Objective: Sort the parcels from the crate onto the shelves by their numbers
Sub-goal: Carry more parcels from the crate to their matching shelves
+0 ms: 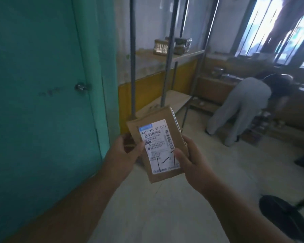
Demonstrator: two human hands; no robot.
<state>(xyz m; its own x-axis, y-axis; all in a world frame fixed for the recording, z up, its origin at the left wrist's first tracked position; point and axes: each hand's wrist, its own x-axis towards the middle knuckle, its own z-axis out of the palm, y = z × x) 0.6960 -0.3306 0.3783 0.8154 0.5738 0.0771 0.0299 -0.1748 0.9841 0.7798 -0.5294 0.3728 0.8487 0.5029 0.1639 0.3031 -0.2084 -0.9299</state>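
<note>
A flat brown cardboard parcel point(161, 118) with a white shipping label is held up in front of me, label facing me. The label reads 661-611 57 and has black pen marks near its bottom. My left hand point(125, 151) grips the parcel's left edge, thumb on the label. On the lower right edge, my right hand point(191, 160) holds it, with its thumb pressed on the label's bottom. Ahead stands a metal-post shelf rack point(168, 55) with wooden boards; two wrapped parcels point(161, 47) sit on its upper board. The crate is not in view.
A teal door point(42, 85) with a round knob fills the left side. A person in grey clothes point(244, 106) bends over low shelves with parcels at the right wall under windows. A dark round object point(281, 214) lies on the pale floor at lower right.
</note>
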